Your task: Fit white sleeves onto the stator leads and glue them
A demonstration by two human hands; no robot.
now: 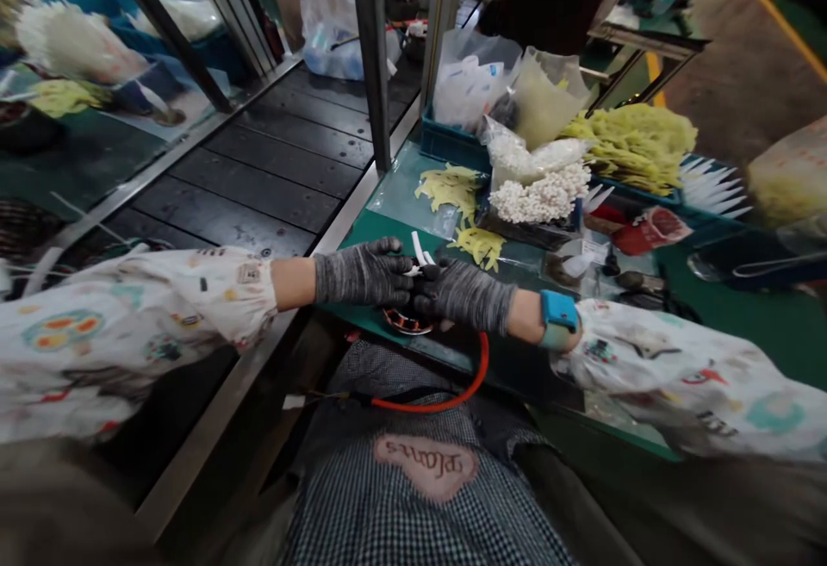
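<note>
head view shows our work from above: left of where our fingers meet runs the dark conveyor (258,170), and under them lies the green table (762,325). beyond the pinch and to its right we see a blue tray (445,146) with plastic bags, a heap of yellow pieces (633,144), and a pile of white beads (543,195). just past our fingertips lie a few yellow scraps (481,245) on the table. an orange cable (452,398) loops below our hands, towards our checked apron. our left hand (365,273) and right hand (465,292), both in grey knit gloves, touch fingertip to fingertip. they are closed together around small white strips (419,256), which stick up from between the fingers. directly under the grip sits a round part with copper windings (404,321), mostly hidden; we cannot tell whether either hand touches it.
</note>
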